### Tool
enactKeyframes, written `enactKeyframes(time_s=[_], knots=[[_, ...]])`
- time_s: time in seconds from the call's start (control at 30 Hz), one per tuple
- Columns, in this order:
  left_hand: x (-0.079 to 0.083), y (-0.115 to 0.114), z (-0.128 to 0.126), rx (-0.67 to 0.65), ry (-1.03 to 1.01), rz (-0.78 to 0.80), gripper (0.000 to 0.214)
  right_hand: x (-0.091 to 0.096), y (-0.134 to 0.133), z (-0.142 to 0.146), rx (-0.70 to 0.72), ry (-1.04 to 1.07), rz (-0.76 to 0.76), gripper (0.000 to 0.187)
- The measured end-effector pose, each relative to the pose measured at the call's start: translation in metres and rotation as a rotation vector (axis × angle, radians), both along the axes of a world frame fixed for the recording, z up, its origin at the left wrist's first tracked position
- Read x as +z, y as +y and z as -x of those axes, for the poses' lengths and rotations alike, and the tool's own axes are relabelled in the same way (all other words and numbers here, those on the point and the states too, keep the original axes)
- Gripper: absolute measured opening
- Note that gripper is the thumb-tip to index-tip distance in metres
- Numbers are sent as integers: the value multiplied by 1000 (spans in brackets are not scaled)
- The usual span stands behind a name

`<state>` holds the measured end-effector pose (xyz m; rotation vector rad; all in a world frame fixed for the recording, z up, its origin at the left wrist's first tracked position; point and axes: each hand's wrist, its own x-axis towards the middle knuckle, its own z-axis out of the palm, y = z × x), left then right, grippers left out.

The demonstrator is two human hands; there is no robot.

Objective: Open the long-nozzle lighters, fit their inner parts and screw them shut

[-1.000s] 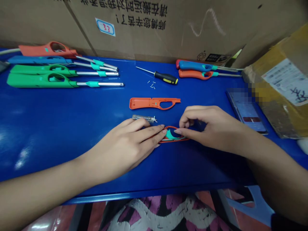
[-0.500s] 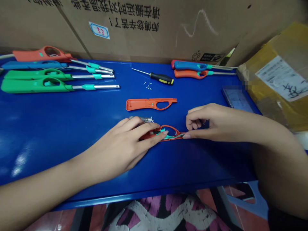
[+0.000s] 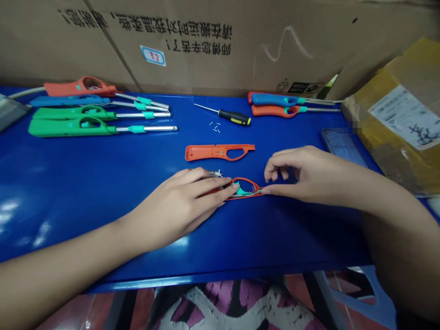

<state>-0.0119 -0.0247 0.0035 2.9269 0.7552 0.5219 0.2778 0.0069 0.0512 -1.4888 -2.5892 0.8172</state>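
Observation:
An orange lighter shell half with a teal trigger (image 3: 245,188) lies flat on the blue table (image 3: 103,183). My left hand (image 3: 182,206) rests over its left part, fingers stretched out and pressing on it. My right hand (image 3: 299,176) pinches the shell's right tip, its other fingers curled. A small metal part (image 3: 216,173) peeks out just beyond my left fingers. The matching orange shell half (image 3: 220,151) lies a little farther back, apart from both hands.
Several assembled long lighters (image 3: 99,114) lie at the back left, two more (image 3: 285,104) at the back right. A black-handled screwdriver (image 3: 231,116) and tiny screws (image 3: 216,127) lie between them. Cardboard boxes (image 3: 213,41) stand behind; a phone (image 3: 343,144) and a yellow parcel (image 3: 398,123) are at right.
My right hand slid right along the shell from the trigger loop to its right tip. My left hand stayed pressed on the shell. The view shifted slightly.

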Motion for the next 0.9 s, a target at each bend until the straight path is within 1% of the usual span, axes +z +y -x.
enactKeyframes(time_s=[0.07,0.17,0.23,0.37,0.47,0.57,0.77,0.9], knots=[[0,0,1,27,-35,-22,39,-1,-4,5,39,101,-124,17],[2,1,2,92,-65,-45,40,-6,-10,17,-11,236,-288,14],[6,1,3,117,-80,-29,38,-11,-12,24,-4,280,-358,11],[13,0,4,153,-107,4,28,-20,-12,28,143,238,-322,15],[13,0,4,154,-95,20,23,-24,-11,28,204,193,-290,15],[9,0,3,134,-74,47,22,-27,-13,30,224,161,-295,16],[3,2,2,132,-122,138,22,-27,-19,36,281,21,-413,25],[2,2,2,132,-130,140,22,-24,-19,35,251,9,-443,22]])
